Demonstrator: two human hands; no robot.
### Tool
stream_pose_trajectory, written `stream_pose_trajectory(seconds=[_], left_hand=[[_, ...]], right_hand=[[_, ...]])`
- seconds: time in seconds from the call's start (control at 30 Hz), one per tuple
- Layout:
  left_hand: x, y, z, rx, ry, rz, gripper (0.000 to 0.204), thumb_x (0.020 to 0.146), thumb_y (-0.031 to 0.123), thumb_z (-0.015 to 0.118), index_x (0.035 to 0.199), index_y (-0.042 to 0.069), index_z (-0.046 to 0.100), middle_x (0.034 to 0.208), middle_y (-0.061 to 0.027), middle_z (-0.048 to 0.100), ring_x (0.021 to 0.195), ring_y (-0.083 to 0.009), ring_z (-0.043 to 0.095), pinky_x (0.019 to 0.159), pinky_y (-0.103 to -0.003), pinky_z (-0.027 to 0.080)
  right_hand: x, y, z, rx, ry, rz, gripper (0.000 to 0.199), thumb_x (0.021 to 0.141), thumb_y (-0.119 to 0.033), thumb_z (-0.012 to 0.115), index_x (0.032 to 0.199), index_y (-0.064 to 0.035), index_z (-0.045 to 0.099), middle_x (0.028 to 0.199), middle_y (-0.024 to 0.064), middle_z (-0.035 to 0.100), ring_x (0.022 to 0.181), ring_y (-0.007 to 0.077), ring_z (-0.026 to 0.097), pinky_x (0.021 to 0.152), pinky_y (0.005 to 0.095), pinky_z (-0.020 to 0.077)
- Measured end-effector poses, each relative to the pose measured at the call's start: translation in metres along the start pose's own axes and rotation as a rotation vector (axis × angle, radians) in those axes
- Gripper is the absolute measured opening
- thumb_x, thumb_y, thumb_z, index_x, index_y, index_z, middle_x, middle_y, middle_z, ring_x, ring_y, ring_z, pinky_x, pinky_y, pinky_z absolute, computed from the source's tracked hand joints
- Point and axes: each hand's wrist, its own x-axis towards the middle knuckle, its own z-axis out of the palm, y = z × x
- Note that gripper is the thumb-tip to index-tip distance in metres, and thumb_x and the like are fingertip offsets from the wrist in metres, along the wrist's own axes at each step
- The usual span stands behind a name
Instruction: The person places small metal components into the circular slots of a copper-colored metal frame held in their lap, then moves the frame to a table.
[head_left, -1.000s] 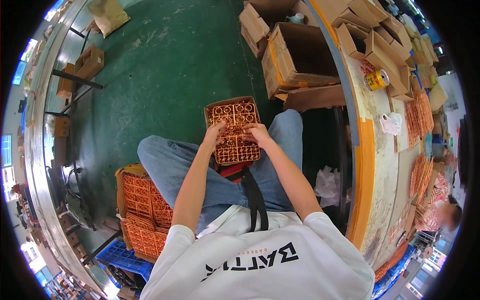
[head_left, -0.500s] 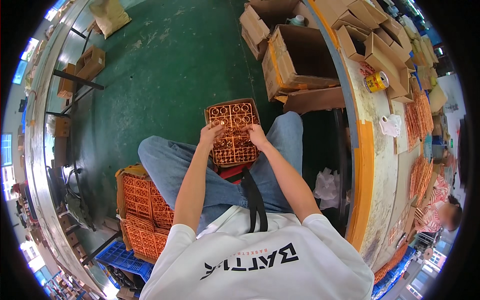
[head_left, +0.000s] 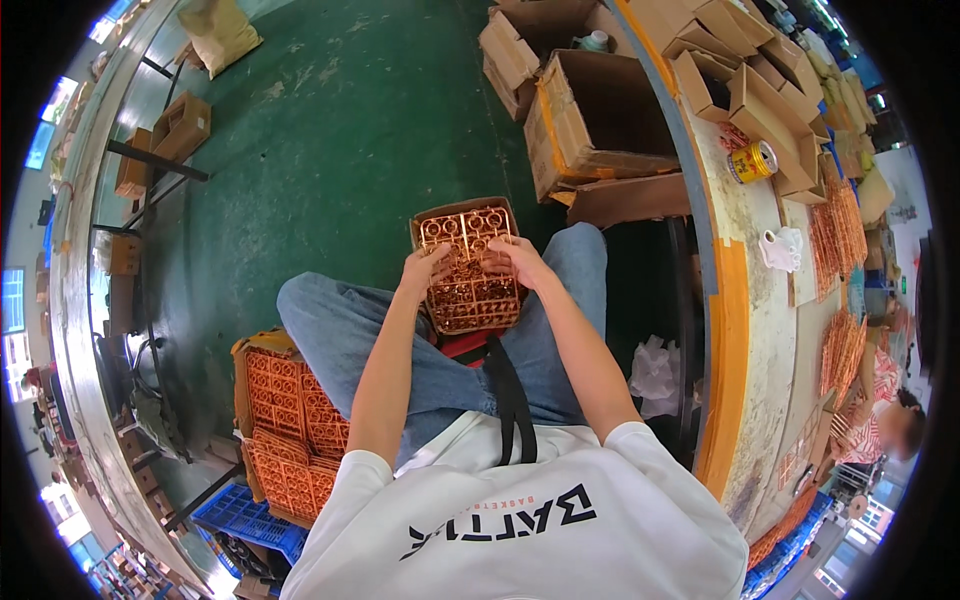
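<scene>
A: Right, starting on the left: a stack of orange-copper lattice frames (head_left: 290, 425) sits in a box beside the knee, well apart from the hands.

B: And the left hand (head_left: 425, 272)?

A: Closed on the left edge of the copper frame (head_left: 468, 268), which lies in a shallow cardboard tray (head_left: 418, 226) on the lap.

B: Looks like picking rings out of the grid, I'd judge.

A: Agreed. Right hand (head_left: 512, 262) pinches the middle of it, fingers curled; whether a loose piece is between them, I cannot tell.

B: The frame itself?

A: Shiny copper, ring cells up top, a jumbled heap lower down. The next move wants a steady hold and a careful twist.
</scene>
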Motion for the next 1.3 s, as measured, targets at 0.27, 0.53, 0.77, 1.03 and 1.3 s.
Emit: stream_pose_trajectory(seconds=[0.27,0.53,0.77,1.03,1.3], left_hand=[[0.007,-0.016,0.006,0.525,0.259,0.194,0.037,0.074,0.012,0.073,0.100,-0.002,0.050,0.080,-0.0075,0.062,0.070,-0.0160,0.063,0.050,-0.028,0.052],[0.019,-0.013,0.011,0.095,0.155,-0.041,0.054,0.072,0.028,0.073,0.112,0.001,0.047,0.091,-0.0117,0.060,0.080,-0.0216,0.062,0.065,-0.032,0.055],[-0.001,-0.011,0.002,0.516,0.125,0.049,0.047,0.076,0.026,0.072,0.111,0.002,0.052,0.098,-0.0076,0.059,0.092,-0.0178,0.058,0.073,-0.034,0.055],[0.003,-0.006,-0.006,0.245,0.051,0.089,0.021,0.083,0.010,0.061,0.101,0.001,0.055,0.091,-0.0087,0.059,0.079,-0.0151,0.060,0.065,-0.030,0.057],[0.001,-0.007,0.012,0.254,0.154,0.026,0.063,0.074,0.032,0.072,0.116,-0.002,0.040,0.108,-0.0161,0.056,0.091,-0.0253,0.060,0.067,-0.039,0.055]], right_hand=[[0.004,0.020,0.007,-0.246,0.113,-0.109,0.020,0.081,-0.002,0.061,0.098,0.0002,0.050,0.082,0.0098,0.060,0.066,0.0206,0.065,0.056,0.0313,0.0565],[0.030,0.041,-0.027,-0.327,0.284,-0.206,0.018,0.085,-0.015,0.061,0.090,-0.0010,0.051,0.078,0.0071,0.058,0.072,0.0177,0.063,0.058,0.0307,0.0547],[-0.003,0.017,0.014,-0.064,0.063,-0.029,0.019,0.085,-0.015,0.061,0.095,0.0014,0.059,0.086,0.0089,0.063,0.075,0.0161,0.062,0.060,0.0287,0.0536],[0.011,0.031,0.002,-0.091,0.042,0.013,0.012,0.084,0.002,0.053,0.093,0.0027,0.060,0.091,0.0087,0.061,0.081,0.0175,0.061,0.070,0.0307,0.0580],[0.018,0.033,-0.008,-0.159,0.184,0.075,0.025,0.076,0.003,0.044,0.094,-0.0027,0.060,0.092,0.0065,0.060,0.084,0.0171,0.056,0.068,0.0321,0.0494]])
